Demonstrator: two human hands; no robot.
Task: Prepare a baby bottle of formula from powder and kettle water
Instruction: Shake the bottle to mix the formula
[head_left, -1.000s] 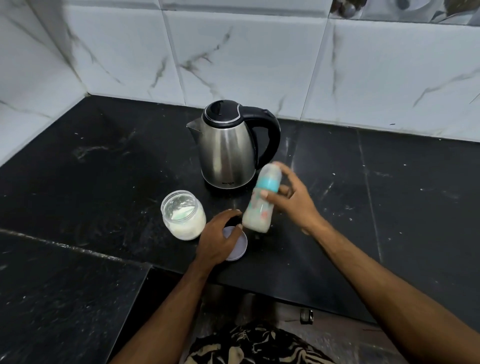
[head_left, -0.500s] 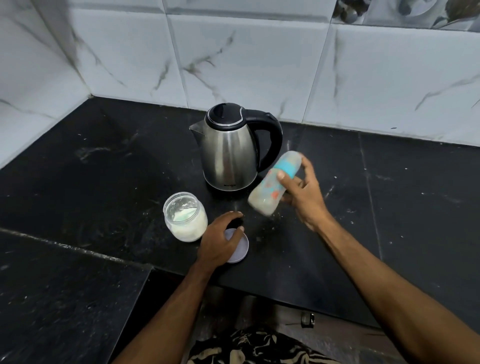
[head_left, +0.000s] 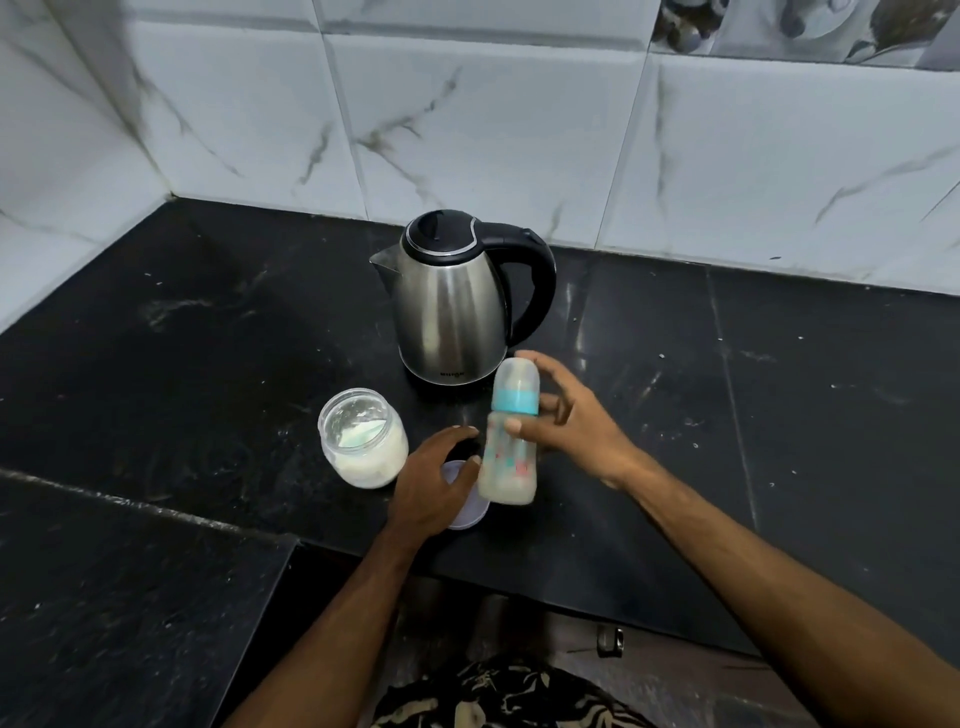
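baby bottle (head_left: 510, 447) capped, milky mix inside, gripped upright by right hand (head_left: 571, 431) near countertop's front edge | left hand (head_left: 431, 488) laid open on jar lid (head_left: 470, 512) | powder jar (head_left: 363, 439) uncovered | mixing probably nearly done

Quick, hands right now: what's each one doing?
Left hand: open, fingers spread over the lid on the counter, not gripping it.
Right hand: closed on the bottle, held about upright.
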